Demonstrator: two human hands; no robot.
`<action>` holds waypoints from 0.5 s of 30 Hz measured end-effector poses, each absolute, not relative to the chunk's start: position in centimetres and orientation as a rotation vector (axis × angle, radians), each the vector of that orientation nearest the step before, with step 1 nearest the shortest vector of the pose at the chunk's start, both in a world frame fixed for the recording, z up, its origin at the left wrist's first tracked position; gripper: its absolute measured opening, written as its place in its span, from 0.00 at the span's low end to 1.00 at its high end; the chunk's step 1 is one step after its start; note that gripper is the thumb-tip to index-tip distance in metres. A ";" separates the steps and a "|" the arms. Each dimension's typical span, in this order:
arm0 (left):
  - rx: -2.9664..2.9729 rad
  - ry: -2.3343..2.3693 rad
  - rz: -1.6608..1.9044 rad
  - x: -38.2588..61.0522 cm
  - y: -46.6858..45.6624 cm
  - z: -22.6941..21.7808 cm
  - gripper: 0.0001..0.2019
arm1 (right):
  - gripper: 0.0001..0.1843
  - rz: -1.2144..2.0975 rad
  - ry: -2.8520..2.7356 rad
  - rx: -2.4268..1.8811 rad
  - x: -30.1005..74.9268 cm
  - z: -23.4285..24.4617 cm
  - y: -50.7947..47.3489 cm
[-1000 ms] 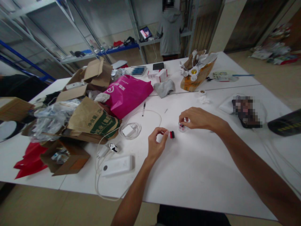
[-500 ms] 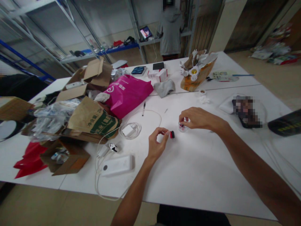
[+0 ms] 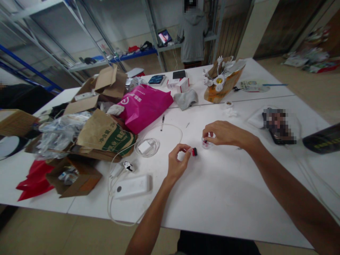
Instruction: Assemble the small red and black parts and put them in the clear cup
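My left hand (image 3: 178, 160) is pinched, thumb against fingers, on a small red and black piece (image 3: 194, 152) just above the white table (image 3: 225, 198). What kind of piece it is, I cannot make out. To its right, my right hand (image 3: 221, 134) reaches over a small clear round container (image 3: 208, 145), fingertips bent down at its opening. Something small and dark reddish shows inside the container. The right fingers are closed together, and whatever they hold is hidden. A tiny metal-looking piece (image 3: 188, 125) lies behind the hands, near a black pen (image 3: 162, 123).
Left are a power bank (image 3: 132, 186), a coiled white cable (image 3: 146, 147), a pink bag (image 3: 146, 106) and cardboard boxes (image 3: 77, 180). Right are a phone (image 3: 278, 127) and a dark bottle (image 3: 322, 139). Behind stands a paper bag (image 3: 220, 94); a person (image 3: 192, 37) is at the shelves.
Almost nothing differs. Both hands stay in place with only slight finger movement, the left still on the red and black piece and the right at the container.
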State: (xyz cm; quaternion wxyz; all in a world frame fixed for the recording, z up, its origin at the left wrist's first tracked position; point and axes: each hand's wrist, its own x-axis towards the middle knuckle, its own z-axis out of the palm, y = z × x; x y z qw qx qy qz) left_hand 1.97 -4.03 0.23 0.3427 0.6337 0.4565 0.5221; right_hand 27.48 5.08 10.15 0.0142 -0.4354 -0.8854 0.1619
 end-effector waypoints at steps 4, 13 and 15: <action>1.678 1.201 1.317 2.0 -3.9 0.1 0.09 | 0.09 0.501 -2.717 -1.288 27.7 10.2 5.0; 2.241 1.254 1.082 0.6 -2.8 -2.1 0.21 | 0.07 0.275 -2.134 -1.064 32.6 10.9 2.7; 2.363 1.272 0.994 0.2 -2.6 -2.6 0.27 | 0.08 0.228 -2.011 -1.120 34.7 9.7 1.7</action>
